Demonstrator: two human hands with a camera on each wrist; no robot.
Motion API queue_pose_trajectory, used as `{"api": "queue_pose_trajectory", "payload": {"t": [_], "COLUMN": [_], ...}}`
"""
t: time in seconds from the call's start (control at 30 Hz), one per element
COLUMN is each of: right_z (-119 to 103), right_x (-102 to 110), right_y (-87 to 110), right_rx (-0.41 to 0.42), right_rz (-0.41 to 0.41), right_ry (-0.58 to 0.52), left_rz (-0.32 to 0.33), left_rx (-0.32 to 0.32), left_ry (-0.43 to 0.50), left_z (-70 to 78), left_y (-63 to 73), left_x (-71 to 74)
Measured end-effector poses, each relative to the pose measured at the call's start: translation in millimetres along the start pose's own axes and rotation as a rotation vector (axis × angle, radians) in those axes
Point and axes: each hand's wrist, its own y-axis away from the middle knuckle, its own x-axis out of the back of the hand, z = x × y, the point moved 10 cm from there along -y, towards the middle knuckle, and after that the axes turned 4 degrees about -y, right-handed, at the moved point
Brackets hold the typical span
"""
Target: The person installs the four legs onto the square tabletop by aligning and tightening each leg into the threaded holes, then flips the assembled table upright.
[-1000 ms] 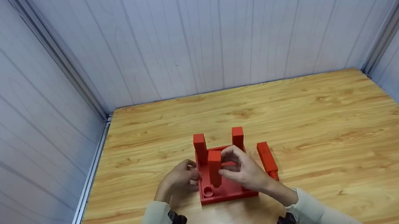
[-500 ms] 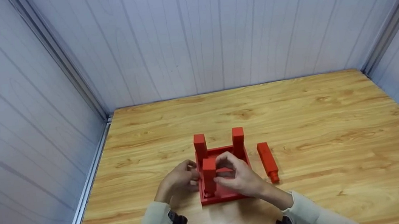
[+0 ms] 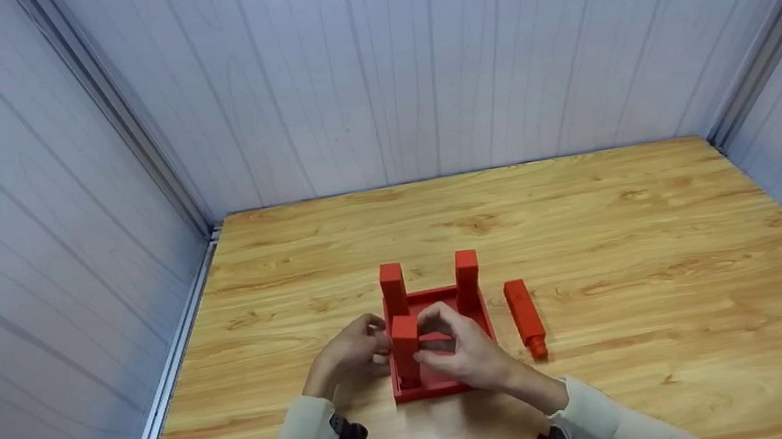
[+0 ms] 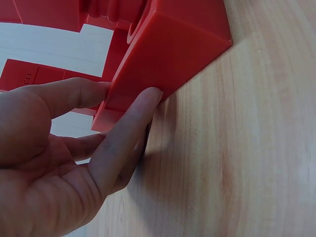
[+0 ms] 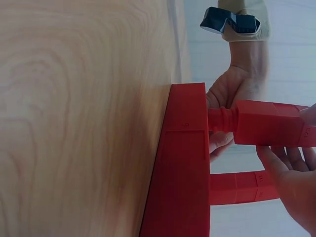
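Note:
A red square base with raised walls lies on the table. My right hand pinches a square red post between thumb and fingers, upright over the base's near left corner. In the right wrist view, the post's narrower ridged peg points at the base, its tip right at the rim. At the left wall, my left hand holds the base; in the left wrist view, one fingertip meets the rim and another lies along the outer wall near the tabletop.
Two red posts, a left one and a right one, stand upright at the base's far corners. Another red post lies on the wooden table to the right, peg end nearest me. Pale panels enclose the table.
My right hand has carried the post left and down, from above the base's middle to its near left corner. The left hand stays at the wall.

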Motion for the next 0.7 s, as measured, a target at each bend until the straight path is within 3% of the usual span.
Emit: {"api": "queue_pose_trajectory", "payload": {"t": [0.5,0.7], "right_z": [5.2,7.0], "right_x": [-2.8,-7.6], "right_y": [-1.4,-1.3], "right_rx": [-0.006,-0.01], "right_rz": [-0.02,-0.05], "right_ry": [0.013,0.037], "left_rz": [0.003,0.004], "left_rx": [-0.001,-0.01], "left_ry": [0.024,-0.022], "left_z": [-2.0,-0.6], "left_y": [-1.0,-1.1], "left_x": [-0.7,0.6]}}
